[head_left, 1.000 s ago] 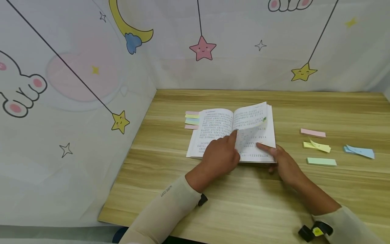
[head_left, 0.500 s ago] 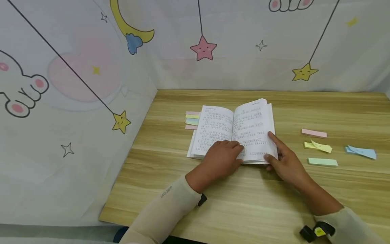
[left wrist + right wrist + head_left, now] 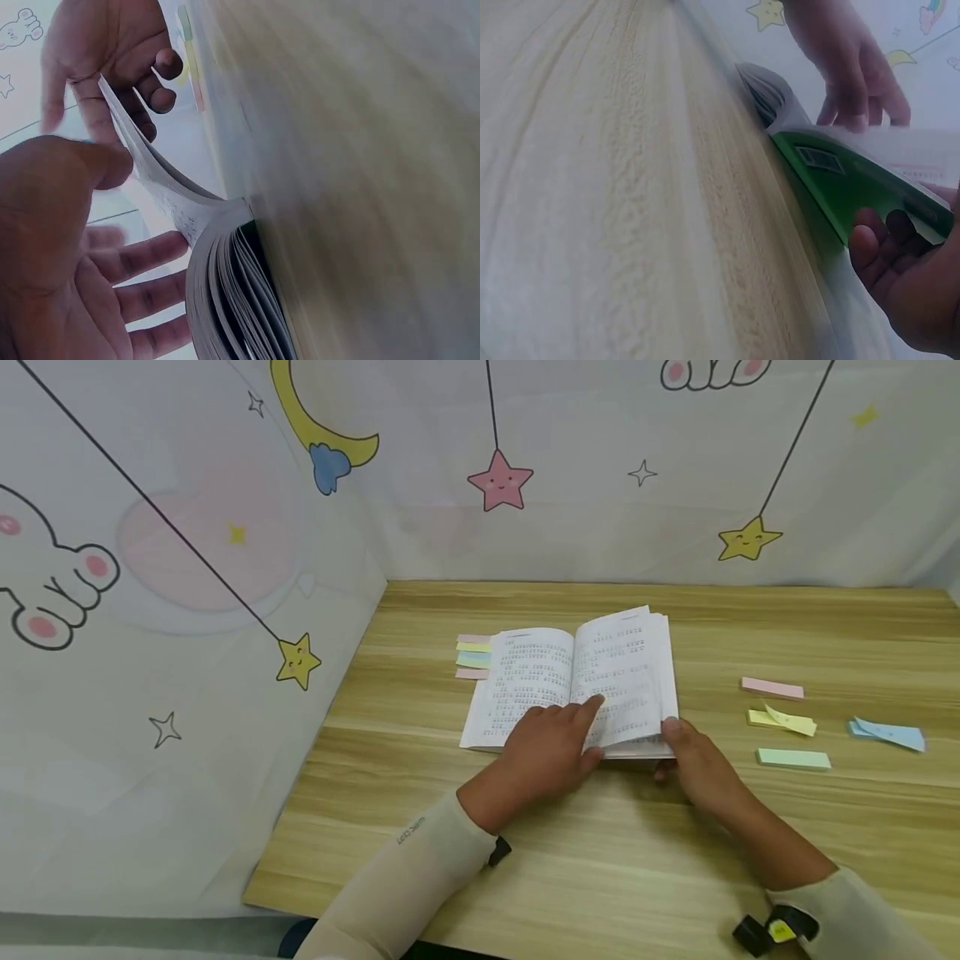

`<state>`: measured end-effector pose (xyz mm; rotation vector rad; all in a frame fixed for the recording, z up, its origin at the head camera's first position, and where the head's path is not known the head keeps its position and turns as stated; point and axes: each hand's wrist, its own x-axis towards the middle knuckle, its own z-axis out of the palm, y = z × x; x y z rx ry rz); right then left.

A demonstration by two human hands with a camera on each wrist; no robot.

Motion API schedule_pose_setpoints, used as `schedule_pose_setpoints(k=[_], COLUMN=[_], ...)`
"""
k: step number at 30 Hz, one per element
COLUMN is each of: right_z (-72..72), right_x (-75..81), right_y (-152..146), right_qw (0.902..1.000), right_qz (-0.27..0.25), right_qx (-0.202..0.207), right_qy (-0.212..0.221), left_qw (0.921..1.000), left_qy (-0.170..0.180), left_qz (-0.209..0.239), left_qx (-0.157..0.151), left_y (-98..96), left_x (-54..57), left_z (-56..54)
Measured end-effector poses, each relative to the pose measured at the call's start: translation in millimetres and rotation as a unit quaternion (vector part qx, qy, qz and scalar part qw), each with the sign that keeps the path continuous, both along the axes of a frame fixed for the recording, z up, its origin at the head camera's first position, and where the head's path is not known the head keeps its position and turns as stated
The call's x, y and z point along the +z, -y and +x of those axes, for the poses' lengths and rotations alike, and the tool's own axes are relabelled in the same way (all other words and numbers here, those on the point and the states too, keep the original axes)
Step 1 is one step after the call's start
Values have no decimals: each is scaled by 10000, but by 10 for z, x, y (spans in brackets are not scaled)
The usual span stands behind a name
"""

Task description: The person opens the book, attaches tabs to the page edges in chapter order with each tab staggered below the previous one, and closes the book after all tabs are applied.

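Note:
In the head view an open book with printed pages lies on the table. My left hand rests across its lower middle, index finger stretched onto the right page. My right hand grips the book's lower right edge, thumb on top and fingers underneath. The right wrist view shows those fingers below the green cover. In the left wrist view the right-hand leaves bend up from the thick page block, and the left fingers are spread. Coloured sticky tabs stick out of the book's left edge.
To the book's right lie pink, yellow, green and blue sticky tab pads. The yellow and blue ones have lifted top strips. A patterned cloth wall borders the wooden table at the back and left.
A curled right-hand leaf has flattened. My right thumb has shifted up to the page edge and its index finger has gone from on top of the book. The left index finger has stretched forward again.

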<state>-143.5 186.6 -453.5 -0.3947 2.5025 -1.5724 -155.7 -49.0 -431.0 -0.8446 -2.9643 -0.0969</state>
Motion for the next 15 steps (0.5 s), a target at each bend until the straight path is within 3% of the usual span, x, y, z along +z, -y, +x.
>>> schedule_pose_setpoints(k=[2, 4, 7, 9, 10, 12, 13, 15], right_z=[6, 12, 13, 8, 6, 3, 3, 3], right_x=[-5, -12, -14, -8, -3, 11, 18, 29], right_y=[-8, -17, -29, -34, -36, -43, -46, -53], right_qw=[9996, 9989, 9994, 9995, 9994, 9990, 9989, 9988], right_qz=[-214, -306, -122, 122, 202, 364, 388, 380], right_qx=[205, 339, 320, 253, 224, 193, 180, 160], right_qy=[3, 49, 107, 164, 182, 194, 215, 254], left_qw=[9992, 9945, 9765, 9629, 9613, 9682, 9748, 9893], left_qy=[-349, -936, -1915, -2431, -2466, -2172, -1908, -1057], left_qz=[184, 414, 691, 507, 270, -297, -590, -906], left_qx=[54, 203, 704, 1056, 1202, 1202, 998, 446], left_y=[21, 47, 86, 107, 110, 101, 95, 73], left_x=[-5, -13, -34, -31, -20, 27, 53, 95], left_z=[-9, -10, 0, 16, 31, 49, 62, 95])
